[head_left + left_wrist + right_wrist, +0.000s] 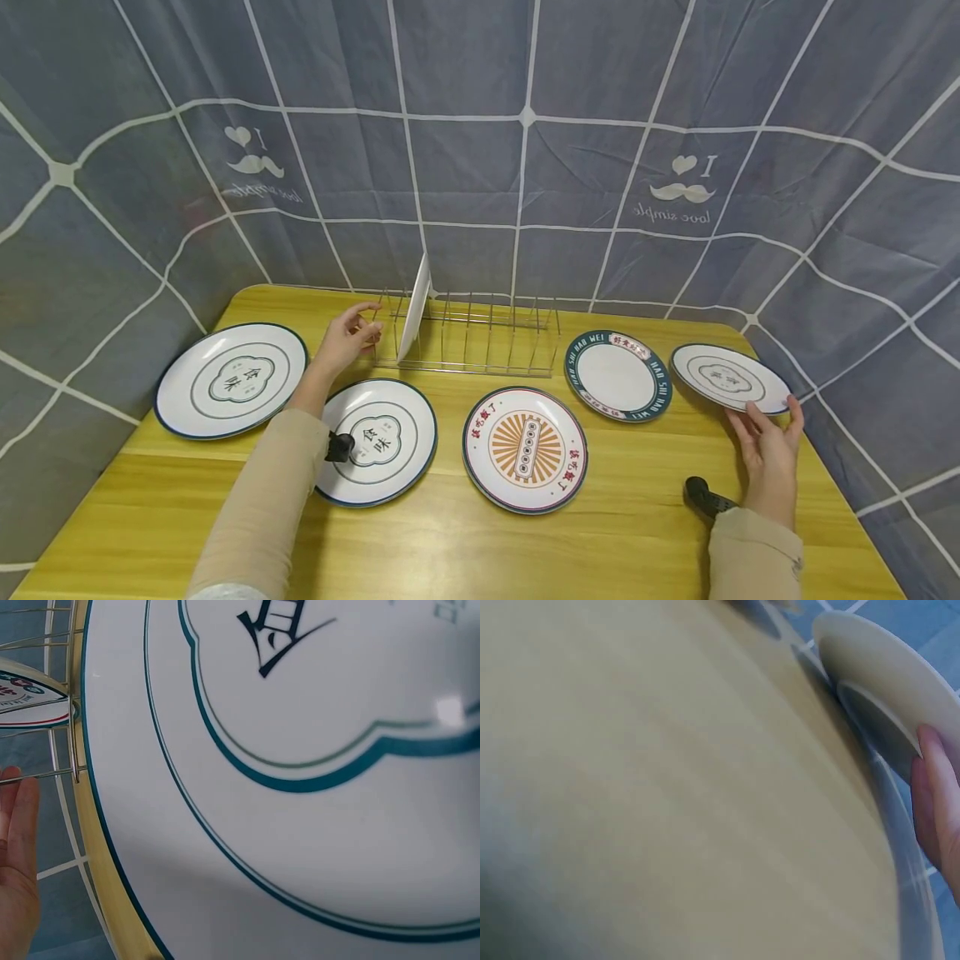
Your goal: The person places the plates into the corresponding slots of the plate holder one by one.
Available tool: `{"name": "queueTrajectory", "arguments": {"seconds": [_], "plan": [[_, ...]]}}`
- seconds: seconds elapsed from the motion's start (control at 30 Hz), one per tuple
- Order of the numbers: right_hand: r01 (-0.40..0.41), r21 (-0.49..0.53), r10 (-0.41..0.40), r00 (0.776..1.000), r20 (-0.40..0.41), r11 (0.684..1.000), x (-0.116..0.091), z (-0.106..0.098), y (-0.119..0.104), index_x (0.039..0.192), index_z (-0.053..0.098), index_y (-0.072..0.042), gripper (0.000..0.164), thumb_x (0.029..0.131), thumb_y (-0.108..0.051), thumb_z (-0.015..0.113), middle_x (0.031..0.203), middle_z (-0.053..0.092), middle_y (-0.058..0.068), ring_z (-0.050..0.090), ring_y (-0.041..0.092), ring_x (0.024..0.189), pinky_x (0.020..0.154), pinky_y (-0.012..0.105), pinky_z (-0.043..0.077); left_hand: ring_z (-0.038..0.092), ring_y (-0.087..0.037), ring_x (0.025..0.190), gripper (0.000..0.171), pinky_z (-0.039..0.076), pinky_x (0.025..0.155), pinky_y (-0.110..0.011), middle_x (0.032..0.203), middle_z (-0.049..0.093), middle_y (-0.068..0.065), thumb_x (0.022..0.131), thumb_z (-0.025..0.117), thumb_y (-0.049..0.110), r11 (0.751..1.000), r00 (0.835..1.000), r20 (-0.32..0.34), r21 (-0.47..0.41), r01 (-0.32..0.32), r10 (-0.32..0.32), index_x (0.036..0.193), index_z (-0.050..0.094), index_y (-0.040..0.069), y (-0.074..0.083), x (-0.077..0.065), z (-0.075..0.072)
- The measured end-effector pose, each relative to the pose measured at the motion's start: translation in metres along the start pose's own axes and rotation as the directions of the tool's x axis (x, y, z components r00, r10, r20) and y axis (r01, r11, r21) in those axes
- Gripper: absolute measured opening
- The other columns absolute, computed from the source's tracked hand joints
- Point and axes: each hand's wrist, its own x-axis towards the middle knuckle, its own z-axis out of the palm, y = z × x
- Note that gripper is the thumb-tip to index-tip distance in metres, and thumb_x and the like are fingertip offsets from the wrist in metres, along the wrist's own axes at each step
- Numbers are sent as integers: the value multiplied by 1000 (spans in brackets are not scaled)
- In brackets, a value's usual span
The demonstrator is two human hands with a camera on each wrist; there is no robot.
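At the left end of the wire plate rack [480, 369], my left hand [348, 337] has its fingers bent around the end wire; its fingertips [27, 791] meet that wire in the left wrist view. One white plate [416, 308] stands on edge in the rack near that hand. On the far right my right hand [772, 450] pinches the near rim of a white plate with a dark blue edge [723, 375]. This plate is tilted, its near side raised; the right wrist view shows the plate's underside [877, 660] and the fingers at its rim.
Two large blue-rimmed plates lie at left, an outer plate [187, 375] and a nearer plate [405, 450] partly under my left forearm. An orange sunburst plate [480, 454] lies mid-table, a green-rimmed plate [618, 375] right of the rack. A grey checked curtain [472, 167] surrounds the wooden table [420, 550].
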Motion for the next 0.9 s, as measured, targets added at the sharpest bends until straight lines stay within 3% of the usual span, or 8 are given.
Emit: {"name": "queueTrajectory", "arguments": {"seconds": [0.2, 0.33, 0.47, 0.53, 0.63, 0.73, 0.9], "plan": [[84, 15, -85, 995, 56, 996, -1, 14, -2, 129, 39, -40, 84, 77, 25, 50, 130, 25, -5, 65, 25, 79, 65, 39, 54, 51, -45, 96, 40, 47, 85, -51, 80, 49, -10, 93, 53, 13, 1000, 1000, 6, 2, -5, 5, 131, 44, 8, -1, 1, 0], [150, -10, -146, 975, 167, 989, -2, 32, -1, 127, 42, -36, 81, 76, 25, 54, 122, 33, 3, 65, 27, 79, 66, 38, 54, 51, -45, 95, 40, 47, 84, -51, 79, 50, -9, 93, 53, 13, 1000, 1000, 9, 3, -10, 10, 131, 44, 8, -1, 2, 0], [181, -26, -164, 936, 311, 983, -14, 62, 5, 129, 42, -31, 79, 75, 26, 54, 110, 44, 12, 66, 27, 77, 64, 37, 55, 51, -46, 96, 39, 47, 85, -51, 80, 50, -10, 93, 52, 13, 1000, 1000, 5, 0, -9, 9, 131, 45, 8, -1, 1, 0], [158, -15, -142, 920, 365, 987, -24, 81, 10, 129, 40, -28, 78, 76, 27, 51, 108, 47, 14, 67, 29, 75, 63, 39, 54, 51, -45, 95, 39, 47, 84, -51, 80, 50, -11, 94, 52, 13, 1000, 1000, 6, 2, -14, 14, 131, 44, 8, -1, 1, -1], [162, -53, -118, 875, 469, 985, -35, 106, 20, 131, 37, -25, 75, 78, 28, 47, 110, 46, 15, 66, 28, 77, 65, 38, 54, 51, -45, 95, 39, 48, 84, -50, 80, 50, -10, 93, 52, 14, 1000, 1000, 6, 4, -15, 15, 131, 44, 8, 0, 1, -1], [174, -114, -89, 844, 529, 978, -44, 127, 33, 130, 38, -25, 73, 79, 27, 47, 113, 41, 15, 65, 24, 80, 68, 36, 54, 52, -44, 94, 39, 48, 84, -50, 79, 50, -9, 93, 52, 13, 1000, 1000, 6, -4, -11, 11, 131, 45, 9, 0, 0, -1], [209, -229, -39, 814, 580, 951, -56, 157, 62, 130, 39, -27, 70, 80, 21, 53, 117, 39, 15, 63, 19, 82, 69, 31, 55, 53, -42, 92, 40, 48, 83, -50, 79, 51, -8, 93, 52, 14, 1000, 1000, 10, 14, -20, 19, 132, 44, 8, 0, 0, -1]]}}
